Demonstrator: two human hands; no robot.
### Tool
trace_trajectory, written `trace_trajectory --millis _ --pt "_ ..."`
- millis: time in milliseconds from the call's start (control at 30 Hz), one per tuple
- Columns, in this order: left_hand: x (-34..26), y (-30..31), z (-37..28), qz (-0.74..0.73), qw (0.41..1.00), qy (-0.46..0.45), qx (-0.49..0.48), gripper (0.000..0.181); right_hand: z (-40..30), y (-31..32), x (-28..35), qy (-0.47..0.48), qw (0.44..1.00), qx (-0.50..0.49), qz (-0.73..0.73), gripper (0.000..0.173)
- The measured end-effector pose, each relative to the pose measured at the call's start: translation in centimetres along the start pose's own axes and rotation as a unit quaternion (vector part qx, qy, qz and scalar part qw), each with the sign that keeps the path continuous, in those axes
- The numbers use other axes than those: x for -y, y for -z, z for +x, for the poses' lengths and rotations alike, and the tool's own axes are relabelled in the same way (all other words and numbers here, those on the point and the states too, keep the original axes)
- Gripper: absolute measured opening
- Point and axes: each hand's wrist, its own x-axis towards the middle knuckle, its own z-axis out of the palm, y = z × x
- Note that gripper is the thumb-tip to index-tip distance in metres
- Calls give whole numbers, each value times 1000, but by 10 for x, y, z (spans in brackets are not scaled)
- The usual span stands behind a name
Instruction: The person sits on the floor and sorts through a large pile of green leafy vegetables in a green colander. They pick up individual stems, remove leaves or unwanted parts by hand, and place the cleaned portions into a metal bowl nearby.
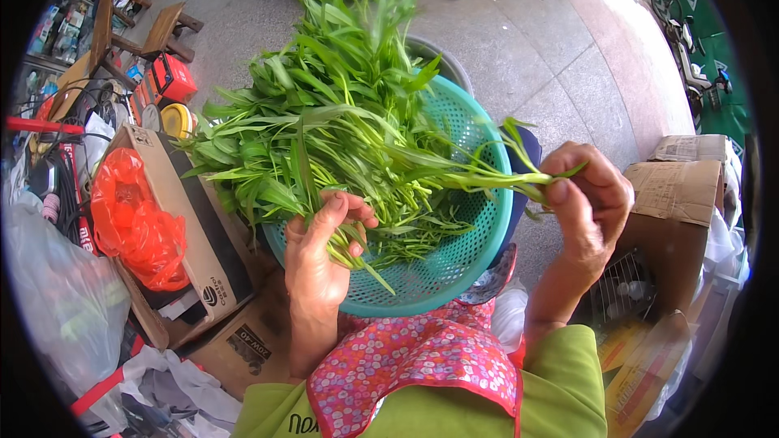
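Observation:
A big heap of leafy green stems, probably water spinach (pixel 341 109), fills a teal plastic colander basket (pixel 420 301) in front of me. The basket rests at my lap, over a floral apron (pixel 420 359). At the near left of the basket, my left hand (pixel 328 243) is curled around a small bunch of cut stems (pixel 347 258). To the right of the rim, my right hand (pixel 587 201) pinches the ends of a few long stems (pixel 511 179) between thumb and forefinger. Those stems stretch leftward over the rim to the heap.
An open Castrol cardboard box (pixel 213 243) with a red plastic bag (pixel 140 225) stands at left, near a yellow-lidded tub (pixel 178 120) and a wooden stool (pixel 161 30). Behind the basket shows a grey basin (pixel 453 67). More cardboard boxes (pixel 672 191) stand at right.

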Motion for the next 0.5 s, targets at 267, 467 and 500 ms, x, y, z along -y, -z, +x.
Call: trace_trajectory --millis 267,467,500 --pt "3 -18 -5 76 995 -38 54 32 -36 -47 -46 -233 951 135 155 22" --pt "8 -15 -6 -39 997 -62 1 31 -36 -60 -51 -209 960 164 90 23" --pt "7 -16 -7 -63 995 -76 -1 30 -36 -61 -54 -225 955 159 109 23"
